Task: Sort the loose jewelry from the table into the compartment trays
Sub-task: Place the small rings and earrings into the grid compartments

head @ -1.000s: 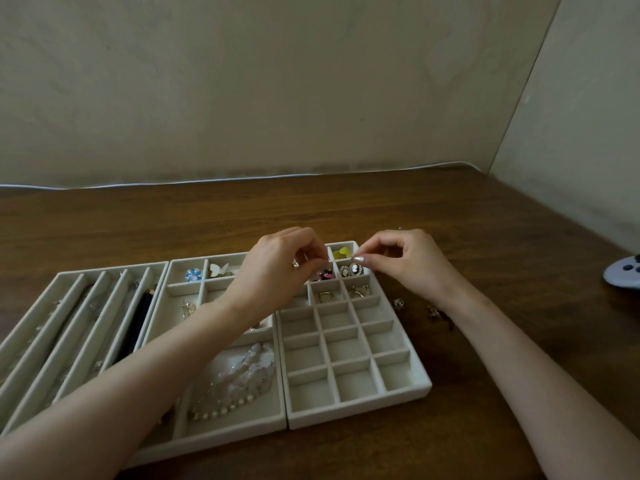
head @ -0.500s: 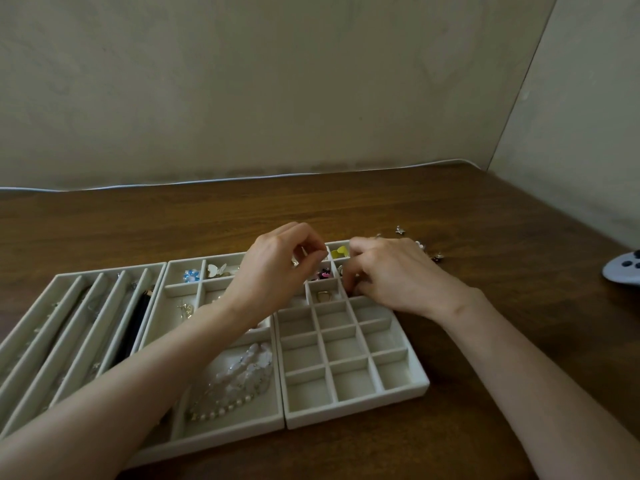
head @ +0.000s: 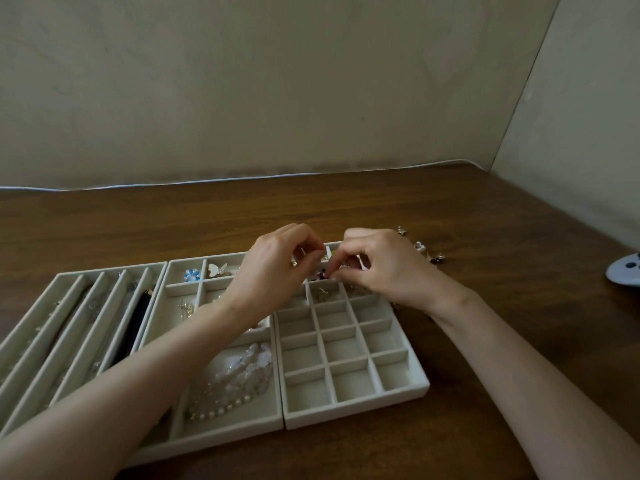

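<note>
Loose jewelry [head: 430, 253] lay scattered on the wooden table [head: 485, 216] just behind the right hand [head: 388, 268], a few small metal pieces near the grid tray's far corner. Three pale trays sat side by side, touching. The grid tray [head: 353, 405] was on the right, with only its far compartments filled. The middle tray [head: 225, 432] held a pearl necklace [head: 221, 408] in its near section, and a blue flower piece [head: 192, 275] and a white butterfly [head: 217, 269] at the back. The long-slot tray [head: 31, 344] on the left held a dark strap [head: 135, 327].

Both hands hovered over the grid tray's far rows. The left hand [head: 275, 271] had its fingers curled, thumb and forefinger pinching a small metal piece [head: 294, 262]. The right hand's fingers curled down, tips at a pink-and-dark piece [head: 322, 274]; whether they gripped it I couldn't tell. A white controller [head: 627, 273] sat at the table's right edge.
</note>
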### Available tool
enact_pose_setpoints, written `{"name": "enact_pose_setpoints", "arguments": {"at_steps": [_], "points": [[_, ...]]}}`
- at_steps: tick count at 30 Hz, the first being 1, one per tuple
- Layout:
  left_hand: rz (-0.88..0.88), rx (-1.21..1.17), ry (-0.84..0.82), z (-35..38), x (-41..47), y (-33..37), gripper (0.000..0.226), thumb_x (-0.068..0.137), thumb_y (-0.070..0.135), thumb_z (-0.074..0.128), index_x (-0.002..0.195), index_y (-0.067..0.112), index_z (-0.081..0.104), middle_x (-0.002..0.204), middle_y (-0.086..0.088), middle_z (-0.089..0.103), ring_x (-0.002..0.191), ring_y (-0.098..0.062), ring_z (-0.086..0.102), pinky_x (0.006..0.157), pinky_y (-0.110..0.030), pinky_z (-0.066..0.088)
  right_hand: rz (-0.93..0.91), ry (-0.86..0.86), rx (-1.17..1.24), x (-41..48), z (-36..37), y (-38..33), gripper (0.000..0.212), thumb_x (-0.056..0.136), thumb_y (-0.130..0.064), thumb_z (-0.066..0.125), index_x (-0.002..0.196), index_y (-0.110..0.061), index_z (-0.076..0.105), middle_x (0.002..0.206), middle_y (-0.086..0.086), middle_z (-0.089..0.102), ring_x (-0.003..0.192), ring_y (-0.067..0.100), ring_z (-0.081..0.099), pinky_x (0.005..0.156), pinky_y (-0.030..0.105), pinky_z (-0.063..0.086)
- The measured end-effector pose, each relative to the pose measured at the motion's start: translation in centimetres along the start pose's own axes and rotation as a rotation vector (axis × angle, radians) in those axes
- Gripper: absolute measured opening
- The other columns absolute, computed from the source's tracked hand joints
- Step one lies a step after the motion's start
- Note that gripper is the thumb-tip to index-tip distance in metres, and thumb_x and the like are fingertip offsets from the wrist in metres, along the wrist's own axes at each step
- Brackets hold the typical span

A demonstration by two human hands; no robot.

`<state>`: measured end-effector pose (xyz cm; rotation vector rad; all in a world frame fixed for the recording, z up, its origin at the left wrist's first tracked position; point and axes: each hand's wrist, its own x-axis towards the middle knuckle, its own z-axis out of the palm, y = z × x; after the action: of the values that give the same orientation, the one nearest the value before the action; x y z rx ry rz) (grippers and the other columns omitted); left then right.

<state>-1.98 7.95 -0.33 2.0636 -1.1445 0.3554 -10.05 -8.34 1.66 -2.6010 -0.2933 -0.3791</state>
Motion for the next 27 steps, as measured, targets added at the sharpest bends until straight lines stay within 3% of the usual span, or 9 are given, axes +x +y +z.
{"name": "enact_pose_setpoints", "arguments": {"at_steps": [3,6,9,16,19,21,24,27], "points": [[0.011,-0.007,-0.017,-0.1,-0.1,0.0,0.003,0.086,0.010,0.063,0.089,0.010,0.065,0.083,0.005,0.062,0.074,-0.004,0.056,0.066,-0.014,0.044,0.073,0.088,0.044,-0.4,-1.1,1.0,0.004,0.080,-0.022,0.073,0.084,-0.022,0.073,0.078,-0.008,0.057,0.071,0.009,0.052,0.065,0.030,0.045],[0.046,-0.035,-0.056,0.0,-0.1,0.1,0.002,0.086,0.008,0.064,0.087,0.009,0.065,0.082,0.005,0.063,0.073,-0.007,0.057,0.065,-0.013,0.044,0.208,0.090,0.089,-1.5,-3.1,2.7,0.004,0.079,-0.020,0.072,0.082,-0.023,0.072,0.084,-0.006,0.061,0.077,0.010,0.055,0.067,0.028,0.046],[0.098,-0.060,-0.092,0.2,-0.2,0.3,0.002,0.084,0.006,0.066,0.085,0.008,0.066,0.080,0.004,0.065,0.073,-0.009,0.058,0.063,-0.013,0.044,0.307,-0.003,0.108,-2.5,-4.2,3.8,0.008,0.078,-0.019,0.074,0.079,-0.026,0.072,0.084,-0.009,0.063,0.075,0.005,0.054,0.067,0.021,0.039],[0.145,-0.064,-0.121,0.1,-0.3,0.3,0.003,0.084,0.007,0.067,0.085,0.009,0.066,0.080,0.005,0.064,0.072,-0.006,0.057,0.062,-0.010,0.042,0.412,-0.344,0.088,-2.7,-4.2,3.6,0.017,0.075,-0.024,0.078,0.085,-0.032,0.067,0.083,-0.014,0.059,0.075,-0.001,0.052,0.066,0.020,0.037],[0.145,-0.062,-0.119,0.1,-0.3,0.3,0.004,0.083,0.006,0.067,0.085,0.010,0.066,0.080,0.007,0.063,0.072,-0.005,0.057,0.062,-0.009,0.042,0.430,-0.400,0.003,-2.4,-3.4,3.5,0.020,0.074,-0.024,0.078,0.082,-0.034,0.063,0.085,-0.014,0.060,0.081,0.001,0.053,0.076,0.028,0.046],[0.149,-0.058,-0.124,0.1,-0.4,0.3,0.005,0.083,0.006,0.067,0.085,0.011,0.066,0.080,0.007,0.063,0.072,-0.005,0.057,0.062,-0.010,0.043,0.428,-0.402,-0.031,-2.3,-3.2,3.6,0.019,0.074,-0.023,0.078,0.082,-0.033,0.063,0.089,-0.012,0.060,0.086,0.003,0.053,0.085,0.032,0.046],[0.153,-0.058,-0.114,0.0,-0.3,0.4,0.005,0.083,0.005,0.067,0.085,0.010,0.066,0.079,0.005,0.064,0.071,-0.006,0.057,0.062,-0.012,0.044,0.428,-0.340,-0.008,-2.5,-3.4,3.6,0.016,0.074,-0.020,0.078,0.081,-0.028,0.065,0.096,-0.012,0.062,0.091,0.002,0.055,0.086,0.028,0.043],[0.132,-0.083,-0.091,0.1,-0.3,0.7,0.006,0.082,0.006,0.068,0.086,0.010,0.066,0.078,0.006,0.063,0.071,-0.004,0.056,0.062,-0.011,0.043,0.396,-0.116,0.153,-2.6,-3.8,3.4,0.012,0.075,-0.015,0.077,0.080,-0.020,0.067,0.087,-0.006,0.067,0.082,0.004,0.063,0.078,0.027,0.051]]}}
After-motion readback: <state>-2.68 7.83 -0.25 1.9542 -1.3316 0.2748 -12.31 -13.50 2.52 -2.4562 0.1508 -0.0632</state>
